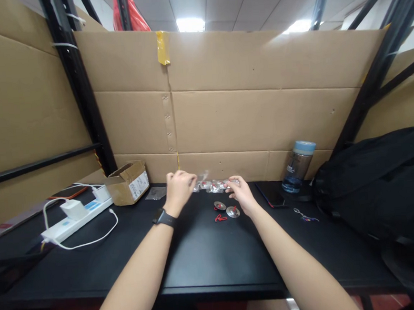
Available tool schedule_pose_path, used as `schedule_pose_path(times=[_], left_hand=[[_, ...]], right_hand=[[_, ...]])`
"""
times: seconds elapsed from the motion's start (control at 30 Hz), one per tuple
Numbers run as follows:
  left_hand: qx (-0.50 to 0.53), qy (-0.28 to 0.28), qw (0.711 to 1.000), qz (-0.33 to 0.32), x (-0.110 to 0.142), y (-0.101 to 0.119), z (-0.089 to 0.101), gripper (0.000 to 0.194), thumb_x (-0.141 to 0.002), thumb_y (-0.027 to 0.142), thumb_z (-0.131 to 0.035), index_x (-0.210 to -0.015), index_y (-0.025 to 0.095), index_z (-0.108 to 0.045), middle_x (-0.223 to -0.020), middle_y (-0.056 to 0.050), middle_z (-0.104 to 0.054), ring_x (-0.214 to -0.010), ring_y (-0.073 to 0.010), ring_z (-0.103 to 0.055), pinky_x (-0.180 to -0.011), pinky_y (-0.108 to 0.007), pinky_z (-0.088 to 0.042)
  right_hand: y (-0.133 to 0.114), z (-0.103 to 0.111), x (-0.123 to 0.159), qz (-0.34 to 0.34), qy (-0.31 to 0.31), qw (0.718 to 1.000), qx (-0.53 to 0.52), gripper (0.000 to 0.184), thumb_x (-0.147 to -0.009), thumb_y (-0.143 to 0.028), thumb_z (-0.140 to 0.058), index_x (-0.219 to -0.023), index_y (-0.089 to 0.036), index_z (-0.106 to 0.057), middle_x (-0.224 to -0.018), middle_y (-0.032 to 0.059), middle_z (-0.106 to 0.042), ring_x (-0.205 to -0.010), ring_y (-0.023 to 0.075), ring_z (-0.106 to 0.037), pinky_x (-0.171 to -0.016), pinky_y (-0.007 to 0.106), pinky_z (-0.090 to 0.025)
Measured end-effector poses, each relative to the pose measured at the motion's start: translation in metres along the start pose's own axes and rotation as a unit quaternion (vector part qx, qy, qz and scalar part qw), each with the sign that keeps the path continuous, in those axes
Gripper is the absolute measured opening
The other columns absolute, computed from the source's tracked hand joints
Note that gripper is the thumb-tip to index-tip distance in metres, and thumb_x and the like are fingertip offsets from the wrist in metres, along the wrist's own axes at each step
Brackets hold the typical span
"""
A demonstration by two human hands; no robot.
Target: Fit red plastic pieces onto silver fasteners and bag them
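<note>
Both my hands reach to the far side of a black table (200,251). My left hand (178,189), with a black watch on its wrist, is closed in a pinch on a small clear plastic bag (202,177). My right hand (240,193) pinches another small clear bag in a row of such bags (213,187) holding red and silver parts. Just in front of the hands lie two small silver discs (227,209) with red loops and a loose red loop (219,218).
A small open cardboard box (128,182) and a white power strip (76,219) with charger and cable lie at left. A blue-lidded water bottle (297,167), a dark phone (272,195) and a black backpack (377,184) sit at right. Cardboard walls (247,113) enclose the table.
</note>
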State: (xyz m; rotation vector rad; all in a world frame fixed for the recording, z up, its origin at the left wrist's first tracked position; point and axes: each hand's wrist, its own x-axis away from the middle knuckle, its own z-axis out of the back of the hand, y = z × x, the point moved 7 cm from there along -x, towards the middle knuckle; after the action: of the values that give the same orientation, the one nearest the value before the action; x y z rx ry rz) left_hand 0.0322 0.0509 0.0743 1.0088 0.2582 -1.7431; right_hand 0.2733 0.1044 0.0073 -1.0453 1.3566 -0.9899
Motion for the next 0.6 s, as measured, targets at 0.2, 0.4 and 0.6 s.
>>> schedule_pose_path(times=[0.2,0.4,0.6], left_hand=[[-0.215,0.075,0.940,0.254,0.016,-0.101,0.050,0.042,-0.098,0.036,-0.039,-0.101,0.020,-0.077,-0.101,-0.017,-0.073,-0.106,-0.0349,-0.057,-0.095,-0.052,-0.029],[-0.187,-0.098,0.926,0.314,0.029,-0.151,0.016,0.027,-0.085,0.033,-0.057,-0.099,0.022,-0.077,-0.102,-0.020,-0.074,-0.103,-0.0412,-0.064,-0.096,-0.059,-0.033],[-0.140,-0.140,0.946,0.258,0.029,-0.161,-0.003,0.038,-0.077,0.026,-0.063,-0.115,0.026,-0.070,-0.099,-0.015,-0.078,-0.100,-0.0351,-0.068,-0.093,-0.052,-0.043]], right_hand=[[-0.021,-0.001,0.003,0.182,-0.021,0.946,0.268,0.011,-0.076,-0.028,-0.060,-0.080,-0.021,-0.067,-0.076,0.0015,-0.069,-0.072,0.0188,-0.063,-0.070,0.031,-0.046],[-0.017,-0.013,0.007,0.174,-0.091,0.936,0.292,0.011,-0.076,-0.026,-0.060,-0.077,-0.021,-0.069,-0.076,0.0024,-0.071,-0.070,0.0192,-0.062,-0.071,0.032,-0.047],[-0.010,-0.013,0.006,0.169,-0.110,0.931,0.305,0.014,-0.078,-0.023,-0.060,-0.084,-0.021,-0.072,-0.079,0.0034,-0.073,-0.074,0.0202,-0.064,-0.074,0.033,-0.049]])
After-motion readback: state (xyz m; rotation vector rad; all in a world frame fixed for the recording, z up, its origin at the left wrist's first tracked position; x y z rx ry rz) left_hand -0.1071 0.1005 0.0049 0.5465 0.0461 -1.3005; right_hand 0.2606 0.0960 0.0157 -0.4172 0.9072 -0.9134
